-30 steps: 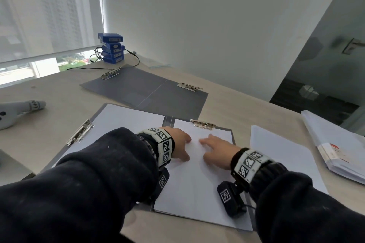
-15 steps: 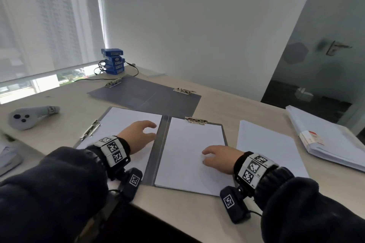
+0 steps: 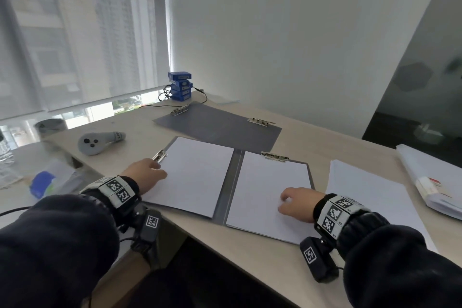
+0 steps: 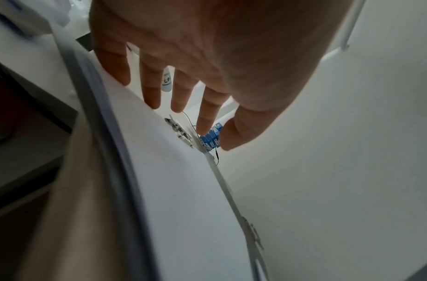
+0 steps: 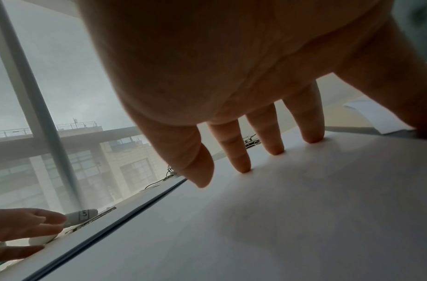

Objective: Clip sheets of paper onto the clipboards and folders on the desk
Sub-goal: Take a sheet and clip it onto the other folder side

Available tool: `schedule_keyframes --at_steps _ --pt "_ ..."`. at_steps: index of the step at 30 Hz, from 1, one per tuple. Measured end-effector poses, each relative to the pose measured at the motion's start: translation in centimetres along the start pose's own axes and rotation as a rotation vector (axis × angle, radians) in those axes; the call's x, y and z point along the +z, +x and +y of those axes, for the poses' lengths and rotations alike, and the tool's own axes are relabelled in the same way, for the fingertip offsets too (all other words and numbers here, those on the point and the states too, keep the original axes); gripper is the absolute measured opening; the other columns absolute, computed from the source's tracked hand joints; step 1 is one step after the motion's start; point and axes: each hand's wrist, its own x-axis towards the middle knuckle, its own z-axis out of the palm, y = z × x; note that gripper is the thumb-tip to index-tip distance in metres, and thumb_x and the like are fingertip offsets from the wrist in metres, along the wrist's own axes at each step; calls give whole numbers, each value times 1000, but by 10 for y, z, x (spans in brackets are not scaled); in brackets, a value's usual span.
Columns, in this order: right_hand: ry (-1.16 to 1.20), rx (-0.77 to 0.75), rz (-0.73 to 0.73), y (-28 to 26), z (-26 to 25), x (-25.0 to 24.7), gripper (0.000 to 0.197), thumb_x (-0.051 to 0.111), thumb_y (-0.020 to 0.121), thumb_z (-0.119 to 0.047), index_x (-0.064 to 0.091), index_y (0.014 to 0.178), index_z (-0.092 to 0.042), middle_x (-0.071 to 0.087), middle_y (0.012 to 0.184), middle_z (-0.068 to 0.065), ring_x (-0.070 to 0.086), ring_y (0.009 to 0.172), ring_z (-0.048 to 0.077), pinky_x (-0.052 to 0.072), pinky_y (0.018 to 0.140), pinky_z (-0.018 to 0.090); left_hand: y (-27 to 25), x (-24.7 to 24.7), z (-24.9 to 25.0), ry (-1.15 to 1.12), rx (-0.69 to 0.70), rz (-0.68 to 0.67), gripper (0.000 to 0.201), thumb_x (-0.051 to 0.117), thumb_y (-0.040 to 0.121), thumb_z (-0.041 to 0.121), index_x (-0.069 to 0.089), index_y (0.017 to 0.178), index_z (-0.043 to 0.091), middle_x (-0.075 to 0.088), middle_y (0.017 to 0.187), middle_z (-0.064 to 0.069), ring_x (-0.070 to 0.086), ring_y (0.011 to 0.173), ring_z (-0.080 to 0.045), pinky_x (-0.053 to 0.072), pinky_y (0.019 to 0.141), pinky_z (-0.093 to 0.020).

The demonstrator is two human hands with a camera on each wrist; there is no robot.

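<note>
An open grey folder (image 3: pixel 225 197) lies in front of me with a white sheet on each half. The left sheet (image 3: pixel 197 172) sits under a side clip (image 3: pixel 160 156). The right sheet (image 3: pixel 265 190) sits under a top clip (image 3: pixel 275 157). My left hand (image 3: pixel 157 170) reaches to the left sheet's outer edge just beside the side clip (image 4: pixel 178 131), its fingers (image 4: pixel 149 87) straight and holding nothing. My right hand (image 3: pixel 287 204) rests on the right sheet, with straight fingertips (image 5: pixel 243 161) pressing on the paper. A second open grey folder (image 3: pixel 217 127) lies behind with no paper on it.
A loose stack of white paper (image 3: pixel 370 192) lies right of the folder, and a wrapped ream (image 3: pixel 430 182) sits at the far right. A grey handheld device (image 3: pixel 97 141) lies at the left. Blue boxes (image 3: pixel 181 85) with a cable stand at the back. The desk edge runs close under my wrists.
My left hand has swung from the right sheet across the folder to the left sheet's outer edge by the side clip. My right hand has slid back toward the near edge.
</note>
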Motion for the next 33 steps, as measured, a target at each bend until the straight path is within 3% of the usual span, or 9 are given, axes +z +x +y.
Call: schedule_keyframes --at_steps 3,10,16,20,22,25,28,31,33 --pt "-8 7 6 1 1 0 46 46 94 -47 49 136 -28 54 138 1 55 121 20 44 97 31 1 -7 1 -51 -37 12 25 65 91 29 66 108 11 63 97 -8 57 89 -26 41 79 -31" --pt "-27 19 20 4 -1 4 46 48 90 -50 49 131 -30 52 132 1 58 112 21 48 92 33 -6 -12 -11 -49 -115 22 29 67 86 36 68 108 16 66 106 -9 58 94 -26 43 79 -31" --pt "-14 19 19 6 1 2 46 47 91 -51 49 132 -30 50 134 2 56 114 22 47 93 33 -18 -56 27 -147 33 116 35 60 89 6 63 122 18 62 120 -8 59 87 -19 53 79 -33" --pt "20 2 33 8 5 1 44 47 92 -51 53 130 -31 54 135 -1 55 118 19 45 97 31 -37 -92 65 -482 130 168 54 49 81 -15 66 112 26 49 142 -7 63 90 -21 61 75 -39" --pt "65 3 37 8 6 0 43 49 91 -52 55 129 -32 57 134 -4 56 118 17 44 96 30 -52 -97 90 -776 164 92 52 51 81 -17 63 114 21 55 128 -6 66 89 -22 61 62 -31" --pt "149 -31 37 4 8 -6 43 49 94 -53 58 127 -28 59 131 -6 56 117 16 43 97 30 -77 -85 123 -1017 268 -45 36 56 90 -2 55 123 15 65 101 -7 69 74 -17 56 52 -26" --pt "393 -88 151 -4 12 -15 46 46 96 -57 64 123 -24 62 126 -7 58 116 17 43 101 33 -90 -57 148 -982 373 -146 29 56 97 26 57 125 20 68 115 -10 68 90 -20 56 61 -30" --pt "1023 -125 208 -22 12 -30 52 43 93 -66 66 117 -26 72 117 -5 68 106 18 50 98 45 -97 -27 165 -935 434 -342 58 35 96 65 62 126 24 69 124 1 66 111 -18 57 81 -40" --pt "1367 -182 199 -37 16 -42 61 38 90 -73 66 118 -26 75 112 0 72 102 25 55 89 46 -101 -5 172 -894 443 -472 70 28 89 74 67 123 26 69 125 9 64 117 -12 52 91 -42"
